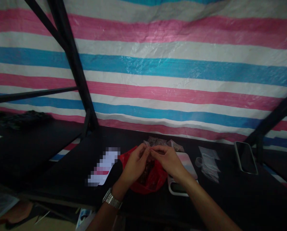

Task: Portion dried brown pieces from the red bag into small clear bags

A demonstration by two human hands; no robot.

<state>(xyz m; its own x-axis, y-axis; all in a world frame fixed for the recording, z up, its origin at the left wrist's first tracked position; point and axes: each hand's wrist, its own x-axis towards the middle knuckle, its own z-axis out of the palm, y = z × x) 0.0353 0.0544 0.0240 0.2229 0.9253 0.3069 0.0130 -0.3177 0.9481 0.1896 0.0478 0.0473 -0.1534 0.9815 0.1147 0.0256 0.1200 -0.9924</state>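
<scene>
Left hand: The left hand (pixel 139 158) was nearly closed, its thumb and forefinger drawn together in a pinch above the red bag's left side.
Right hand: The right hand (pixel 169 158) had its fingers bent and reaching to the left fingertips; whether it had hold of anything could not be told.
Clear plastic piece: A small clear plastic piece (pixel 146 143) stood at the left fingertips, pinched there, its edge showing just above them; its full outline was hidden.
Red bag: The red plastic bag (pixel 159 179) lay open on the black tabletop (pixel 220 202), directly beneath both hands, with dark contents (pixel 147 170) partly visible inside.
Scale: The white scale (pixel 187 164) lay just beside the red bag, on its right, partly covered by the right hand and forearm.
Filled packets: Clear packets (pixel 177 146) with dark contents lay just beyond the fingertips.
Flat bags: Flat clear bags (pixel 209 165) lay right of the scale, apart from the right hand.
Phone: The phone (pixel 246 158) lay farther right, well apart from both hands.
Printed sheet: A white sheet (pixel 105 168), partly pixelated, lay left of the left hand.
Watch: A metal-banded watch (pixel 112 199) circled the left wrist.
</scene>
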